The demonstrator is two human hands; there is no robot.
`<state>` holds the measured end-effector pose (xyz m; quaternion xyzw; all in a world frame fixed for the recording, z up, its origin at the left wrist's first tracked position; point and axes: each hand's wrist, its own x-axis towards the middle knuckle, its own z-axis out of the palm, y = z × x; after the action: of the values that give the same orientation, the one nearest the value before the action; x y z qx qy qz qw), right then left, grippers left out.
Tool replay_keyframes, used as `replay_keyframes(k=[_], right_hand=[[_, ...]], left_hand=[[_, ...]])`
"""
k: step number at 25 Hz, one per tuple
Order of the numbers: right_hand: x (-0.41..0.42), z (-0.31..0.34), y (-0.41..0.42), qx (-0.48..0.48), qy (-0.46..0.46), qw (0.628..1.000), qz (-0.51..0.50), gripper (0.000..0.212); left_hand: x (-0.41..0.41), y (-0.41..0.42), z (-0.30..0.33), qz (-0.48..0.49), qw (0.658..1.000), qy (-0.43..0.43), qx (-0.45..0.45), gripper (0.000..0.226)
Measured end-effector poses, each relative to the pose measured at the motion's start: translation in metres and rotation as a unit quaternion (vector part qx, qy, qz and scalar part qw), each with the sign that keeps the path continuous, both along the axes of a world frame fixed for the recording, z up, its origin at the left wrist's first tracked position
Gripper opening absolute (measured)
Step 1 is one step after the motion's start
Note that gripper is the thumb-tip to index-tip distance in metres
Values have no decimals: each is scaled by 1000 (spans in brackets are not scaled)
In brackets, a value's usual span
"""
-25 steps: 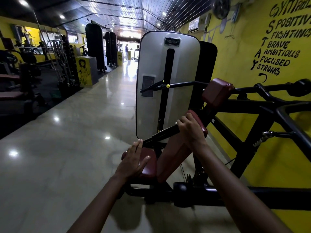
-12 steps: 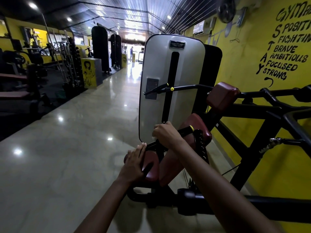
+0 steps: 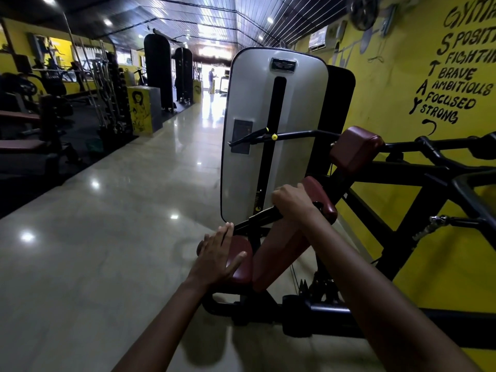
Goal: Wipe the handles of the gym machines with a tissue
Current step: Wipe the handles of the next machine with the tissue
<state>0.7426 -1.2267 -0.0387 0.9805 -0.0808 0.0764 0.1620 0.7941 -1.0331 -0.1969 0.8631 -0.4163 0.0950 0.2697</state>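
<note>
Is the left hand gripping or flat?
Flat: left hand rests with straight fingers on the maroon pad; nothing held.

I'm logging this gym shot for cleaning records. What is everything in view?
lower handle: one, black, under the right hand
upper handle: one, black with yellow knob, across the shroud
shroud: one, silver, centre
pads: three or four, maroon, on the black frame
frame: one, black, right
wall: yellow, black lettering, right
box: one, yellow, left of aisle
floor: glossy, pale
tissue: not visible
left hand: flat on the low pad
right hand: curled round the lower handle
</note>
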Motion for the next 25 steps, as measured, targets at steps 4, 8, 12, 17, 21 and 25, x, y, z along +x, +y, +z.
replay_keyframes(k=[4,8,12,17,21,25], right_hand=[[-10,8,-18,-24,-33,998,-40,18],[-6,1,7,-36,-35,999,-12,18],[5,-17,40,-14,0,997,80,21],[7,-22,41,-9,30,997,74,22],[2,6,13,-11,38,999,-6,21],[-12,20,-16,-54,1,997,-46,18]], left_hand=[[0,0,-1,1,1000,-2,-6,109],[0,0,-1,0,1000,-9,-7,107],[4,0,-4,-3,1000,-10,2,102],[3,0,-3,-3,1000,-20,2,102],[-1,1,0,3,1000,-26,10,104],[1,0,-1,4,1000,-22,-7,107]])
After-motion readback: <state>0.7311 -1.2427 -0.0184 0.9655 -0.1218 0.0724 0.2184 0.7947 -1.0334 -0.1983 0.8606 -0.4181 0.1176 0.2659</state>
